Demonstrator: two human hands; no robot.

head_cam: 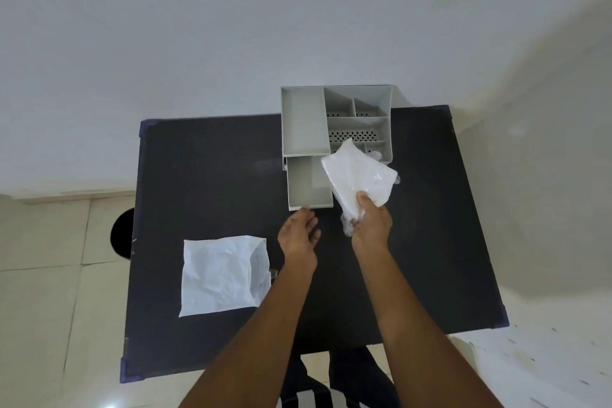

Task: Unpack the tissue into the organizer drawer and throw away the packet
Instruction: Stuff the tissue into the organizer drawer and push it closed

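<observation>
1. Black tabletop (205, 182) fills the middle of the view, and both bare forearms reach across it from the near edge.
2. The right hand (371, 225) is raised just above the table, thumb on top and fingers curled beneath, pinching a white tissue pack (357, 175) in clear crinkled wrap; the pack tilts up and away, over the right edge of the drawer.
3. The left hand (298, 235) is empty, fingers loosely spread, with its fingertips at the front lip of the pulled-out drawer (308, 185); whether they touch the lip cannot be told.
4. The drawer juts toward the person from the grey plastic organizer (303, 122), which stands at the table's far edge with several top compartments.
5. A white plastic packet (222, 275) lies flat near the table's left side, well apart from both hands, its mouth open toward the right.
6. No writing or brand can be read on the pack, packet or organizer.
</observation>
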